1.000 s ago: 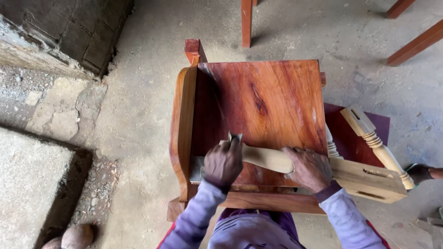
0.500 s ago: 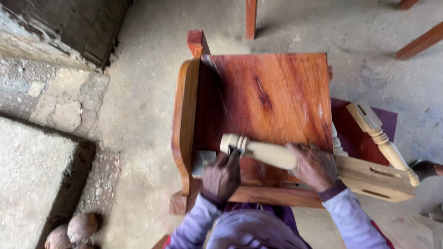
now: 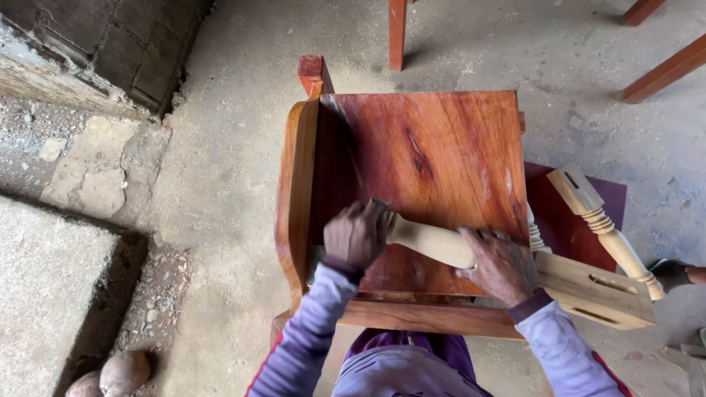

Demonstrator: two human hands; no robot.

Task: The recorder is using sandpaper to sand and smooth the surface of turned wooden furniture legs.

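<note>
Stood right behind this person while they bent over a reddish varnished wooden panel (image 3: 434, 169), part of some furniture piece lying on the concrete floor (image 3: 235, 147). A pale turned wooden leg (image 3: 430, 241) lay across the near end of that panel, running left to right. The left hand (image 3: 357, 237) was curled down over the leg's narrow end, fingers closed around it. The right hand (image 3: 500, 265) was clamped on the thicker middle part, fingers wrapped over the top (knuckles up, a proper grip). Both sleeves were light purple.

To the right, the leg's square end (image 3: 592, 290) had slots cut in it, and a second turned leg (image 3: 603, 224) sat just beside it, angled off over a dark maroon board (image 3: 566, 228). A curved side rail (image 3: 294, 198) ran along the panel's left edge.

No packages, labels or containers that I could see. A couple of brown round things (image 3: 121, 371) lay at the lower left by a stone ledge (image 3: 44, 294); couldn't tell what they were.
</note>
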